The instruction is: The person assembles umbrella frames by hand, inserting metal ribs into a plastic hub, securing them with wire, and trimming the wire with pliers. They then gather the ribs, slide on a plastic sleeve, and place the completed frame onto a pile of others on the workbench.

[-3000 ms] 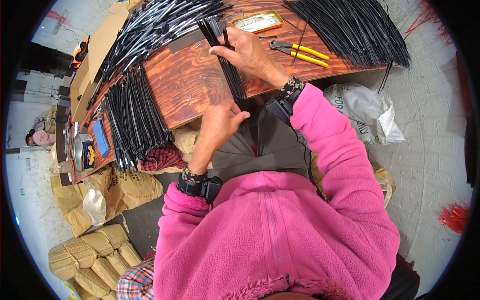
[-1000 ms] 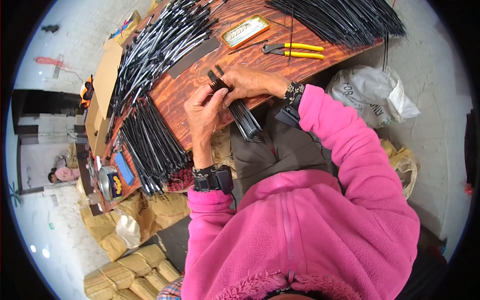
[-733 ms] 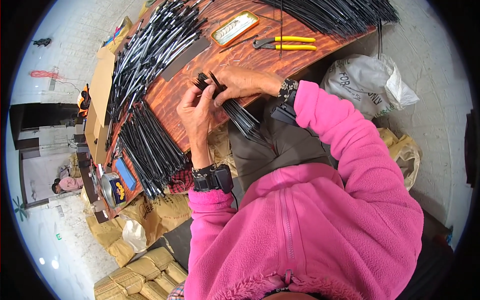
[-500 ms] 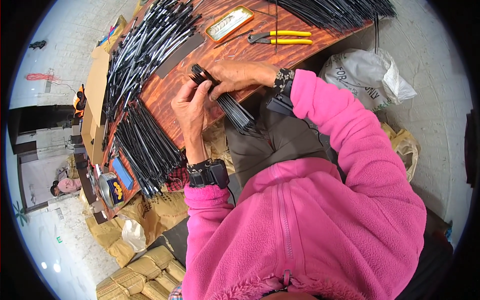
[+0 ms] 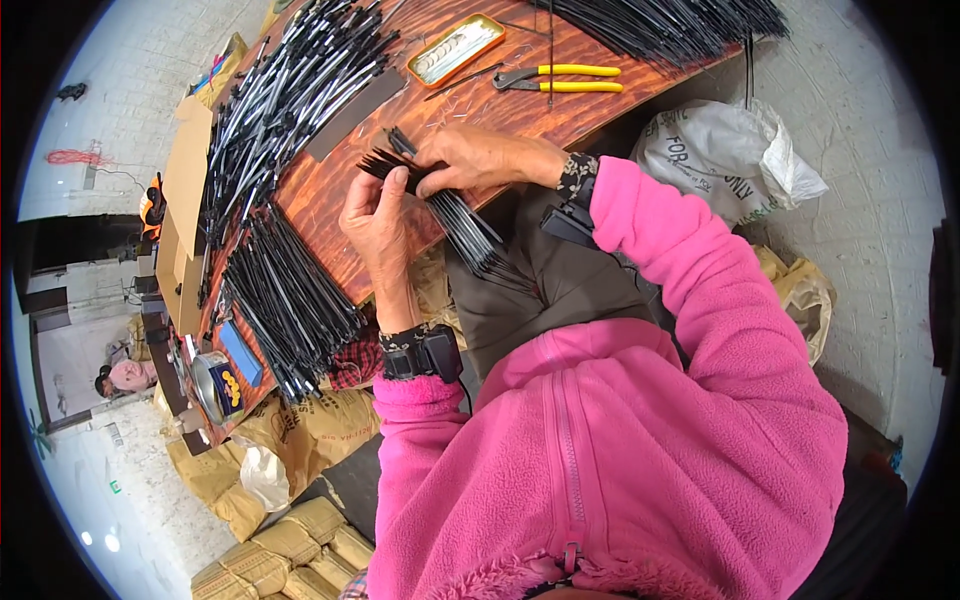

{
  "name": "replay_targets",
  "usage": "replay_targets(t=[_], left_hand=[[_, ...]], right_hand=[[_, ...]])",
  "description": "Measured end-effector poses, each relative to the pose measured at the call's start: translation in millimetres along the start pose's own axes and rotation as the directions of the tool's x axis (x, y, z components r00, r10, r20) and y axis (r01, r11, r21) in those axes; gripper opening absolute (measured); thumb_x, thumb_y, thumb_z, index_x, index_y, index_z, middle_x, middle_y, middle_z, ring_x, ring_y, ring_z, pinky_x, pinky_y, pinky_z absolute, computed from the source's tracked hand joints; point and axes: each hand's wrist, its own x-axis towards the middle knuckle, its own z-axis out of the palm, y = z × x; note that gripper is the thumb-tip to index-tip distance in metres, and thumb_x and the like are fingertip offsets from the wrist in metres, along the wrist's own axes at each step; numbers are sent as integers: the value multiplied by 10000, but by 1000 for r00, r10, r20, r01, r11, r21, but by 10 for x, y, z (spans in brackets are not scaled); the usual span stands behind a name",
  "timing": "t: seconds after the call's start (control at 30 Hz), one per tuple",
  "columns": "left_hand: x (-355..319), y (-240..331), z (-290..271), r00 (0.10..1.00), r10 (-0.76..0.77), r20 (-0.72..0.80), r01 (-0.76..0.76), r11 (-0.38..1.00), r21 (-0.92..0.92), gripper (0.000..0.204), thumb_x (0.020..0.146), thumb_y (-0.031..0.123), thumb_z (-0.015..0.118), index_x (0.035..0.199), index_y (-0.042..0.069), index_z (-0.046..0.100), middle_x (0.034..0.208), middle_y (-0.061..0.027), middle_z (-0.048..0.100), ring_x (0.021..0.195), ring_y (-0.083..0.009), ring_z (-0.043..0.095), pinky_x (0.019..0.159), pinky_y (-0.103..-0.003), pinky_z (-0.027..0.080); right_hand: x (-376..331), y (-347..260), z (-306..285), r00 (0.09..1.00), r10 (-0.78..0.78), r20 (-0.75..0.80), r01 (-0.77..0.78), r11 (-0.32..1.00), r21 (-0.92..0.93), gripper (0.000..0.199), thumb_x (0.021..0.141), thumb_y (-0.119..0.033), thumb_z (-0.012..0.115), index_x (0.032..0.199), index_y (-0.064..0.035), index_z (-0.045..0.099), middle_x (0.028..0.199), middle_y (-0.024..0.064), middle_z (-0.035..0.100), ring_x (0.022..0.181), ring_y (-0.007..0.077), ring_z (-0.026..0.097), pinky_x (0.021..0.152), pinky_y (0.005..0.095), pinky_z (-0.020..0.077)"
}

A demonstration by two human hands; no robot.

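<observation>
My left hand (image 5: 374, 215) and my right hand (image 5: 478, 160) hold a bundle of thin black rods (image 5: 468, 235) between them, above my lap. The left thumb and fingers pinch the bundle's upper end, where the tips fan out. Closer to the middle, my right fingers close round the rods, with the thumb against them. The lower ends slant down toward my thighs, slightly spread. A short dark piece sticks out above the right fingers, and I cannot make out whether it belongs to the bundle.
On the reddish wooden table (image 5: 335, 235) lie heaps of black rods (image 5: 290, 300), yellow-handled end-cutting pliers (image 5: 575, 80), a small orange-rimmed tin (image 5: 457, 52) and a dark flat bar (image 5: 355, 115). A round can (image 5: 222, 385) stands at the left. A white sack (image 5: 710, 155) sits at the right.
The rods' upper tips have spread into a wider fan at my left fingers. My right hand has shifted slightly, and the lower ends of the rods have moved a little.
</observation>
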Motion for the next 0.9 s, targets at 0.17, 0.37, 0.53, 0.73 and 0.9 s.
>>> replay_targets(t=[0.17,0.37,0.53,0.73,0.9], left_hand=[[15,-121,-73,1000,-2,-15,1,999,-37,101,874,41,718,969,9,706,879,4,683,777,-42,592,699,-206,479],[2,-88,-120,999,25,41,-28,996,86,118,882,26,704,998,6,707,888,2,683,774,-55,593,699,-209,480],[40,51,-123,990,-44,130,33,996,83,155,885,10,690,1038,-14,702,933,-31,697,824,-83,618,729,-227,506],[123,300,-87,986,-32,162,21,998,67,188,891,-4,668,1075,-40,691,993,-80,709,894,-122,647,792,-255,533],[155,342,-82,976,-5,217,-19,994,109,199,897,-7,654,1089,-48,689,1010,-105,713,911,-144,662,820,-266,539]], right_hand=[[-59,-58,-6,998,39,-53,-39,999,5,286,884,-275,673,945,4,685,750,137,610,708,276,611,646,384,454],[-58,28,74,997,22,-72,-14,994,109,301,896,-298,664,934,0,688,731,117,600,692,234,603,647,358,450],[-85,97,152,996,25,-88,-14,993,121,355,900,-353,646,942,-4,689,739,147,610,671,242,599,616,366,446],[-90,-33,94,986,165,-6,-163,978,133,404,902,-396,632,930,4,682,747,152,613,697,256,605,633,365,454],[-77,13,101,990,139,0,-138,979,149,383,897,-368,646,882,14,670,773,129,604,726,244,597,650,362,452]])
